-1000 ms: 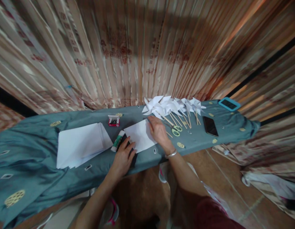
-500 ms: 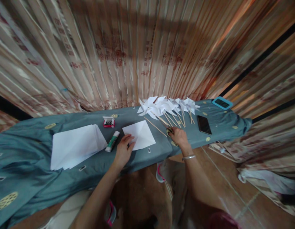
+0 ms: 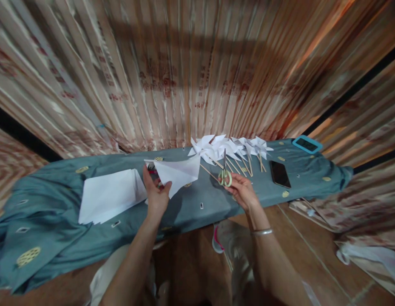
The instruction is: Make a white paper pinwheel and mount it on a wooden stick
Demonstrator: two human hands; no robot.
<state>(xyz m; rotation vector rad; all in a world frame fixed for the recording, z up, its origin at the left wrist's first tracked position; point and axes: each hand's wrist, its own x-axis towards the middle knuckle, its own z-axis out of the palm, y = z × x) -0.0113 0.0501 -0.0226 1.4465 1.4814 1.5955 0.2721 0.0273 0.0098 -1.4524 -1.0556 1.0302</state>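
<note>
Hiding most of the red box (image 3: pixel 152 169): left fingers (image 3: pixel 147 177), held paper (image 3: pixel 180 171).

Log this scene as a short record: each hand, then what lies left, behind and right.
Left hand: holds a bent white sheet
Right hand: holds green-handled scissors, blades pointing away from the person
Left: stack of white paper
Behind: white paper pinwheels on sticks
Right: dark phone, blue-framed device

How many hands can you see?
2. The left hand is near the middle of the cloth, holding white paper. The right hand is near the wooden sticks, holding the scissors.
</note>
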